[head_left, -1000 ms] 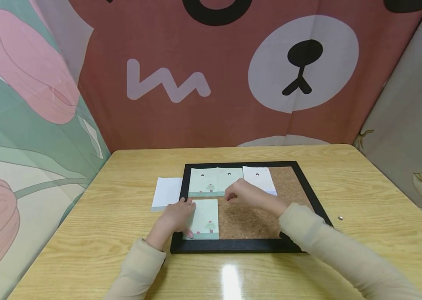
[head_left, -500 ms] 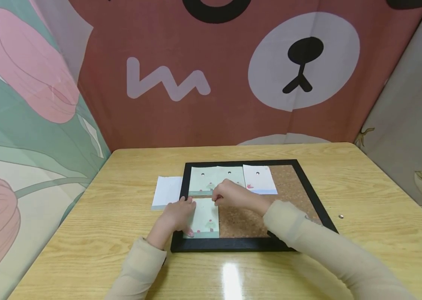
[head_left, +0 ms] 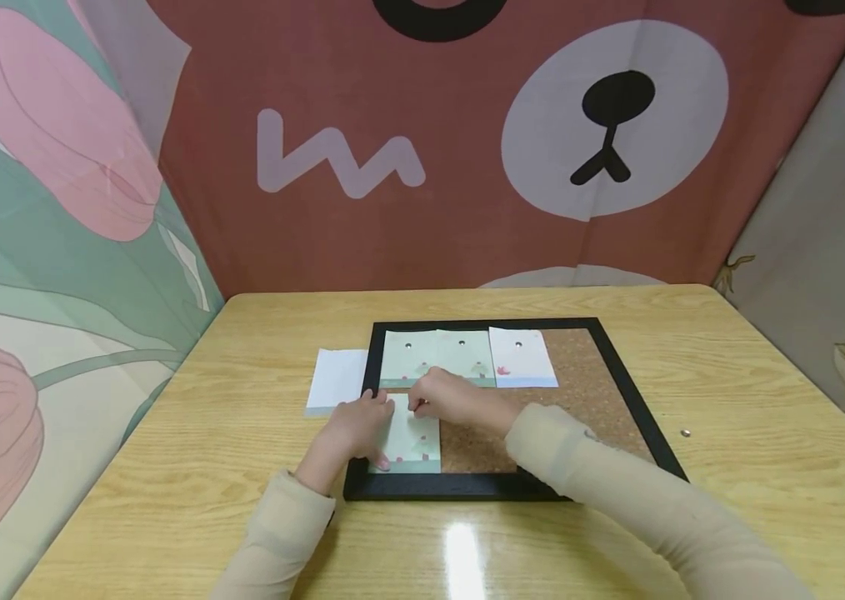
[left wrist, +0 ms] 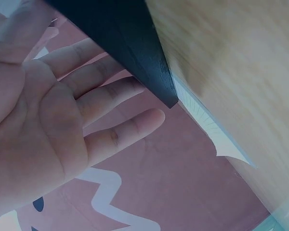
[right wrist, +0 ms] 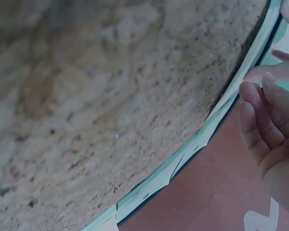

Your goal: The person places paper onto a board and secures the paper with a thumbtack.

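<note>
My left hand (head_left: 357,427) rests with spread fingers over the left edge of a lower pale green sheet of paper (head_left: 413,435) and the black frame of a corkboard (head_left: 478,446). Straight fingers show beside the frame corner in the left wrist view. Above the sheet's upper middle, my right hand (head_left: 449,398) pinches what looks like a thumbtack, almost hidden by its fingertips. Thumb and index meet close to the paper in the right wrist view; whether the tack touches it I cannot tell. Three sheets, among them a white one (head_left: 523,367), lie along the board's top, each with a silver tack.
A stack of white paper (head_left: 336,379) lies left of the board, beside its frame. One loose silver tack (head_left: 685,432) is on the wooden table (head_left: 692,367) to the right. Patterned cloth (head_left: 362,233) hangs behind the table.
My right hand has moved left and slightly down, from the bare cork to over the upper part of the lower green sheet. My left hand has stayed on that sheet's left edge.
</note>
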A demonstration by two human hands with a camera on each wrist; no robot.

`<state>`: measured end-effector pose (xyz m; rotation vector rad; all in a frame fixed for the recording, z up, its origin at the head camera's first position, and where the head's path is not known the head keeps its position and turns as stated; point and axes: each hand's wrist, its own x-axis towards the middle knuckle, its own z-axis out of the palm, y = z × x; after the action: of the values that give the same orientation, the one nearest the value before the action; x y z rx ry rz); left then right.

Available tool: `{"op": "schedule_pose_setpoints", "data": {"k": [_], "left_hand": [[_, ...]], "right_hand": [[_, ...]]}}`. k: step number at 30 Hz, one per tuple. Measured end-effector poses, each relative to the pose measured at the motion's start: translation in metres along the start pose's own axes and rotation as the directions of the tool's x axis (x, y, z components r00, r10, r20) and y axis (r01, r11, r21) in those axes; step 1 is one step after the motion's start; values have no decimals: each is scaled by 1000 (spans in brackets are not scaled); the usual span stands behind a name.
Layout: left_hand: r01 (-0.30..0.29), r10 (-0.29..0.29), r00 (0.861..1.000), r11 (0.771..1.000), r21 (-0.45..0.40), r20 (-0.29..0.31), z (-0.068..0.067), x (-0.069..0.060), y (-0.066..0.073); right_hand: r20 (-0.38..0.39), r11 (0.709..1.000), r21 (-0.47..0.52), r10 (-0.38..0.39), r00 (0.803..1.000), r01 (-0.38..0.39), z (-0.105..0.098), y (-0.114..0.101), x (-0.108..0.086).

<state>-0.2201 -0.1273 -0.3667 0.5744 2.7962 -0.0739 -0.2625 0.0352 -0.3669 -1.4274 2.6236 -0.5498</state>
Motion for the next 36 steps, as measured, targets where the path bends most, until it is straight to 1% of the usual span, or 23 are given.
{"op": "schedule_pose_setpoints", "data": {"k": [6,14,21,28,33,36], "left_hand": [[2,-2,1000,1000,-9,-1,-1,-1,1],[-3,3,1000,1000,-3,-2,0,-1,0],[-3,3,1000,1000,4,-3,1,1,-1],[0,0,1000,1000,-6,-12,2,3,-1],[0,0,1000,1000,-11,-27,3,4,-2],[0,-1,999,1000,-19,-32,3,4,-2]], "right_hand": [[9,1000,-23,-14,1000,14,6,2,4],[-7,991,-97,-92,996,91,11,0,6],[-13,990,-117,-83,996,81,11,0,7],[3,979,-183,-92,996,91,14,-1,9],[-6,967,-234,-105,994,100,17,-2,9],[-17,965,-239,-117,993,110,17,-2,9]]}}
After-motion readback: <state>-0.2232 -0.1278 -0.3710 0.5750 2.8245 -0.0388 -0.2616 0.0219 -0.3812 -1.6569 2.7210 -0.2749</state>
